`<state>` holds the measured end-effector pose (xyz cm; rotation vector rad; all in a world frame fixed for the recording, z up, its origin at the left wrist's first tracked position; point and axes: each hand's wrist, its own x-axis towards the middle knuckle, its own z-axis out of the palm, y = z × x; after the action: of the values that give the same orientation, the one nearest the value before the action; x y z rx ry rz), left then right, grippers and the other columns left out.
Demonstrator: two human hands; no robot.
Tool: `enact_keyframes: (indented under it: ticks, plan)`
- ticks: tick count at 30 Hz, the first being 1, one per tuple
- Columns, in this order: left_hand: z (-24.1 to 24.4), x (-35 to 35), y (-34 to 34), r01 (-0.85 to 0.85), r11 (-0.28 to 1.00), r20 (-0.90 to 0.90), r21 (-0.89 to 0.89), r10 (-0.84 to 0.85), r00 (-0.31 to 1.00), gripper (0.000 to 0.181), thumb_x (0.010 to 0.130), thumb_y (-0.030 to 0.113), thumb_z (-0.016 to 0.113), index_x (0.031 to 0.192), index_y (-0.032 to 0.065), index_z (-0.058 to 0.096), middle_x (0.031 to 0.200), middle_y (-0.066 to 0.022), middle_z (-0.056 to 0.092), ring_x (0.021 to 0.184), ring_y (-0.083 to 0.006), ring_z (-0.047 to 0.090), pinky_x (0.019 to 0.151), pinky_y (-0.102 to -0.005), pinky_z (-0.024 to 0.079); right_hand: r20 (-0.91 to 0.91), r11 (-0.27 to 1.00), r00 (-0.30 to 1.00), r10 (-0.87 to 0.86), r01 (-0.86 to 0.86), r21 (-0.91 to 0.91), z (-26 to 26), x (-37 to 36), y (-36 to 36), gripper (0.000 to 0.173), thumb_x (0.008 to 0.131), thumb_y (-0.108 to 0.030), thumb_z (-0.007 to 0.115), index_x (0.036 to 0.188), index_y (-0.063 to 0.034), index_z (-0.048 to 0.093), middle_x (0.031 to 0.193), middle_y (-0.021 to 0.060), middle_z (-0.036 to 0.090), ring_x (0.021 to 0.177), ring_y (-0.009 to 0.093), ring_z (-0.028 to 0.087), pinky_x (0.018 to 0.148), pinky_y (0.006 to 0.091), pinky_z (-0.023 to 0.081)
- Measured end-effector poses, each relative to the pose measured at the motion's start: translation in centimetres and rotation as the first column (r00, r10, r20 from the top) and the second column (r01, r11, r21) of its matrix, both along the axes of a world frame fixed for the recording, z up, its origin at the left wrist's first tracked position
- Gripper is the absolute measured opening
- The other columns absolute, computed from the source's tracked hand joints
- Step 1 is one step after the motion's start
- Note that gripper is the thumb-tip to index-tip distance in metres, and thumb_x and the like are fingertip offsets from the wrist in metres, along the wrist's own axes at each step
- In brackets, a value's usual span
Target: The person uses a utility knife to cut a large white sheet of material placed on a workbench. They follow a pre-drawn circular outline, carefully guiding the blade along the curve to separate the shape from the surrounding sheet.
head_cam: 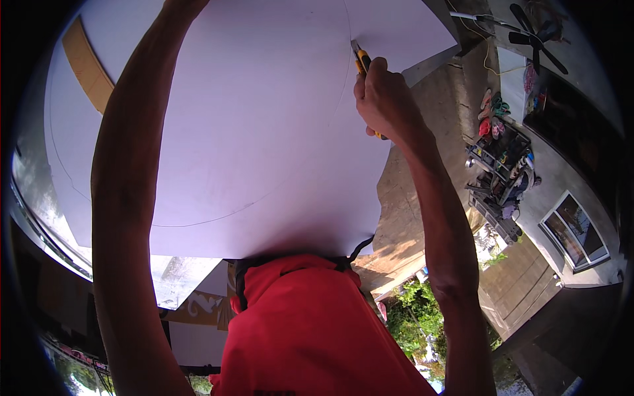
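Note:
A yellow-and-black snap-off utility knife (pixel 363 58) is gripped in my right hand (pixel 385 96). Its blade tip touches, or hovers just over, a large white sheet (pixel 257 123), right beside a thin curved line (pixel 348 79). Whether that line is drawn or cut I cannot tell. Another curved line (pixel 213 219) crosses the sheet's near part, and one more (pixel 57 153) runs down its left side. My left forearm (pixel 131 123) reaches over the sheet, but the hand itself is beyond the top edge of the view.
A curved brown strip (pixel 86 64) lies at the left under my forearm. To the right are a concrete floor (pixel 401 198), a rack with footwear (pixel 500 148), a standing fan (pixel 535 39) and a window (pixel 575 230). Patterned brown board (pixel 198 312) shows below the table.

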<state>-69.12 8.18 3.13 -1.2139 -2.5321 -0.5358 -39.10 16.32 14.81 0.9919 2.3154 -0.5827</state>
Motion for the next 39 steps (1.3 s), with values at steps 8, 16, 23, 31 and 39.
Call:
enact_keyframes:
  ticks: [8,16,23,31,39]
  plan:
    - [0.0,0.3,0.5,0.042,0.998,0.008,0.044,-0.042,0.999,0.050,0.095,0.047,0.059,0.134,0.0157,0.060,0.145,-0.0119,0.051,0.134,-0.0337,0.044,0.103,-0.0625,0.035,0.009,0.996,0.999,0.040,-0.041,0.075,-0.7,1.3,-0.4,0.030,0.100,-0.017,0.054,0.087,0.0059,0.039,0.055,0.0135,0.057,0.046,0.027,0.067,0.035,0.0323,0.053]
    - [0.1,0.5,0.4,0.023,0.998,0.094,0.058,-0.029,0.995,0.053,0.095,0.047,0.059,0.138,0.0176,0.057,0.149,-0.0119,0.046,0.141,-0.0369,0.036,0.110,-0.0646,0.027,0.029,0.977,0.989,0.147,-0.150,0.152,0.1,1.7,-0.4,0.027,0.100,-0.020,0.052,0.087,0.0017,0.042,0.060,0.0181,0.060,0.054,0.033,0.068,0.044,0.0369,0.056]
    - [0.5,0.4,-0.7,-0.018,0.999,0.190,0.032,0.011,0.982,0.063,0.096,0.049,0.057,0.144,0.0106,0.050,0.157,-0.0119,0.039,0.147,-0.0385,0.029,0.118,-0.0615,0.020,0.208,0.962,0.976,-0.062,0.114,-0.247,5.6,-2.1,2.9,0.030,0.102,-0.027,0.052,0.094,0.0014,0.046,0.062,0.0116,0.060,0.049,0.024,0.066,0.043,0.0337,0.054]
    - [-0.4,0.2,0.0,-0.190,0.980,0.180,0.051,0.178,0.967,0.080,0.096,0.051,0.053,0.150,-0.0042,0.033,0.158,-0.0216,0.033,0.148,-0.0402,0.024,0.120,-0.0566,0.018,-0.198,0.961,0.942,0.270,-0.251,0.118,1.8,-9.3,6.9,0.031,0.105,-0.036,0.049,0.102,-0.0060,0.048,0.064,0.0103,0.060,0.055,0.026,0.064,0.054,0.0413,0.051]
    - [1.1,0.3,0.0,-0.169,0.985,0.234,-0.032,0.171,0.957,0.075,0.097,0.048,0.051,0.150,-0.0029,0.034,0.159,-0.0216,0.032,0.149,-0.0398,0.024,0.121,-0.0549,0.017,-0.243,0.891,0.868,0.433,-0.371,0.262,-4.0,-19.8,11.2,0.038,0.105,-0.044,0.047,0.110,-0.0069,0.051,0.068,0.0178,0.061,0.063,0.035,0.063,0.058,0.0495,0.046]
